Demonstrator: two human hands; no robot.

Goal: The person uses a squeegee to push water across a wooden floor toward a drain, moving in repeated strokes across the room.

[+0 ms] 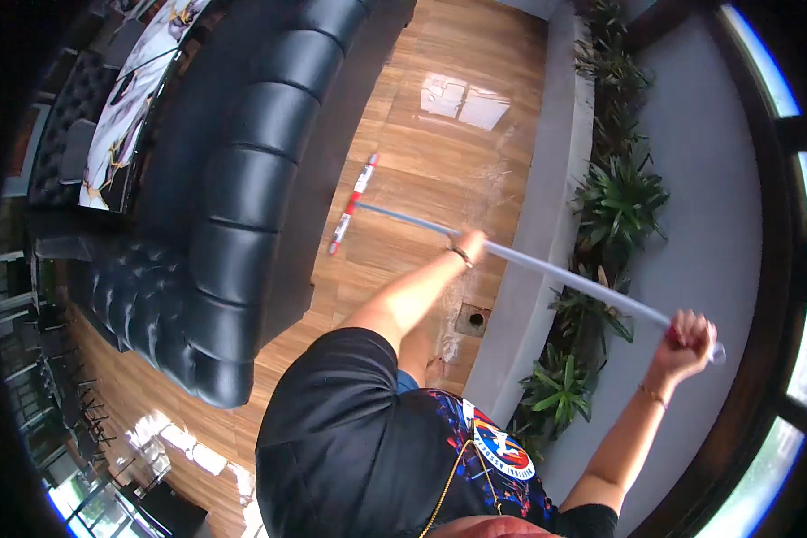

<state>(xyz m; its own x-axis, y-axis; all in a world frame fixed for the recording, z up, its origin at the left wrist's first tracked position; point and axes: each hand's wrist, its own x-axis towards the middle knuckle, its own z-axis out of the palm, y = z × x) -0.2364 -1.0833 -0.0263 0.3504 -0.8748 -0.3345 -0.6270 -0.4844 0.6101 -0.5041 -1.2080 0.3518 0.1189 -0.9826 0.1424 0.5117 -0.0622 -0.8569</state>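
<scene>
A long-handled floor tool (569,281) is held slantwise across the body, its red-and-white head (354,203) set down on the wood-look floor (403,125), near the base of the black sofa (251,179). The shaft is carried over the grey ledge (560,134) and the green plants (623,202). The left grip (469,245) is wrapped around the shaft partway down; the right grip (688,344) is closed around its upper end, where a bit of red is seen and a small ring is left sticking out past the fist.

The shaft is judged to be light, stiff and smooth, so slipping is possible if wet. Because of its length, the head is likely to be swung widely by small turns at the top. It is best held as shown, with the grips spread well apart. Whether bristles or a blade are fitted underneath cannot be told.
</scene>
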